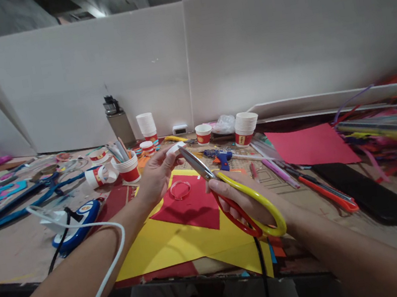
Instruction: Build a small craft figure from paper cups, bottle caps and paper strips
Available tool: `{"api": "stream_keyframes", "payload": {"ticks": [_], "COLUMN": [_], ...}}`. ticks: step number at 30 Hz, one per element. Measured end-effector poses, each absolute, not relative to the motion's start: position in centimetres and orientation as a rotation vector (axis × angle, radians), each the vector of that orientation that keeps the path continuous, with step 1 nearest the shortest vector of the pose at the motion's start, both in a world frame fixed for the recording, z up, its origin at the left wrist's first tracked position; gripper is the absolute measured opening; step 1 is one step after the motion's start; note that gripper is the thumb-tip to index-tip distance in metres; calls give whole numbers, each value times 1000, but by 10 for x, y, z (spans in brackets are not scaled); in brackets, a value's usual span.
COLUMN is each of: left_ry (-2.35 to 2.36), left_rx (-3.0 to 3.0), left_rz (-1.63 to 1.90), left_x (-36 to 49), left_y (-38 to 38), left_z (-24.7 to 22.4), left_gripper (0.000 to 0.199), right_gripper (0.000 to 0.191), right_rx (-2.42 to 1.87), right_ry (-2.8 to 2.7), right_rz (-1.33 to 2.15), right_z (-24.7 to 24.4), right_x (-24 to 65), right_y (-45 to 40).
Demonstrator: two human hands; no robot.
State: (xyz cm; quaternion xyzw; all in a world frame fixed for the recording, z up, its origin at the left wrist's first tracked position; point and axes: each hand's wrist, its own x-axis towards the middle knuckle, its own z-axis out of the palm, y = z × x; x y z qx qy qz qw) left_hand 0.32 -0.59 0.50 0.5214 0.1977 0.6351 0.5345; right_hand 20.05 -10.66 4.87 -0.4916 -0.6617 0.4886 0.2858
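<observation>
My left hand (pixel 158 174) pinches a small white paper piece (pixel 175 148) between thumb and fingers. In my right hand (pixel 242 197) are scissors (pixel 268 207) with one yellow and one red handle. Their blade tips point up and left, right beside the white piece; whether they touch it I cannot tell. Below both hands a red sheet (pixel 193 209) lies on yellow paper (pixel 161 247). A thin ring (pixel 180 190) rests on the red sheet.
Paper cups (pixel 126 167) holding tools stand left of centre, with stacked cups (pixel 246 128) behind. A blue power strip (pixel 79 227) and white cable (pixel 120 261) are at left. At right lie a red cutter (pixel 328 193), black slab (pixel 373 193) and red sheet (pixel 311 145).
</observation>
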Motion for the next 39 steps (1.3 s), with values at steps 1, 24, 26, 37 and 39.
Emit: {"api": "stream_keyframes", "payload": {"ticks": [1, 24, 26, 37, 39], "left_ry": [472, 459, 457, 457, 462], "left_rx": [1243, 1252, 1256, 1252, 1252], "left_rz": [1514, 1515, 1518, 1510, 1509], "left_x": [3, 2, 2, 3, 3], "left_y": [-5, -4, -3, -6, -7], "left_z": [4, 2, 2, 5, 6], "left_gripper": [29, 27, 27, 30, 30], "right_gripper": [41, 38, 38, 36, 36], "right_rx": [-1314, -1365, -1377, -1381, -1403], "right_ry": [-1772, -1771, -1760, -1743, -1746], "right_rz": [1307, 1301, 1315, 1292, 1274], "right_z": [48, 53, 54, 52, 51], "right_x": [201, 198, 197, 196, 195], "right_y": [-106, -107, -108, -108, -107]}}
